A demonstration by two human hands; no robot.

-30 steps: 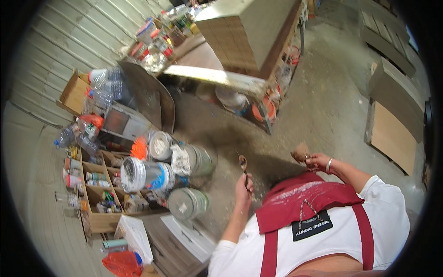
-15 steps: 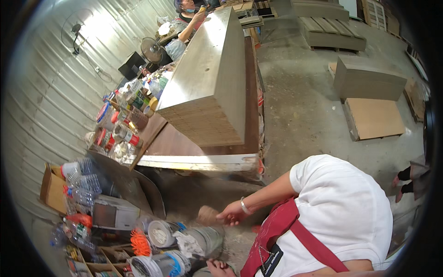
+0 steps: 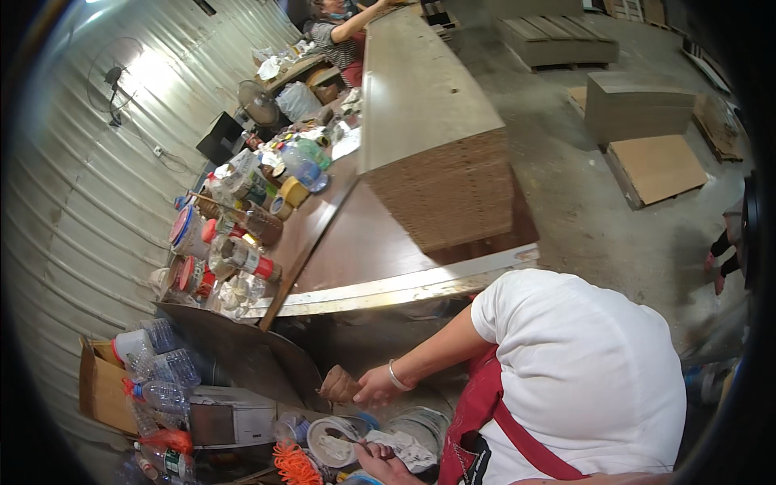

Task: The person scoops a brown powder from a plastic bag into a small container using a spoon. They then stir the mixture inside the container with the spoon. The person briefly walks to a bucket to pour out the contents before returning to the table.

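My right hand (image 3: 380, 385), with a bracelet at the wrist, is closed on the edge of a brown cup-shaped vessel (image 3: 341, 384). The vessel is tilted and held above the buckets; its inside is hard to make out. Lower down, my left hand (image 3: 384, 465) is partly cut off by the bottom edge, its fingers curled; whether they hold anything is hidden. Beside it stand a white tub (image 3: 325, 431) with pale contents and a grey bucket (image 3: 432, 422). A white rag (image 3: 408, 451) is draped over the bucket's side.
A workbench (image 3: 347, 242) carries a tall stack of boards (image 3: 436, 105), with bottles and jars along its left. Plastic bottles (image 3: 162, 396), an orange coiled hose (image 3: 297, 463) and a grey box (image 3: 234, 416) lie at lower left. Another person (image 3: 343, 36) stands beyond the bench.
The view has swung, shifting the bench and stack. My right hand still holds the brown vessel, now more clearly seen. My left hand appears closer to the white tub.
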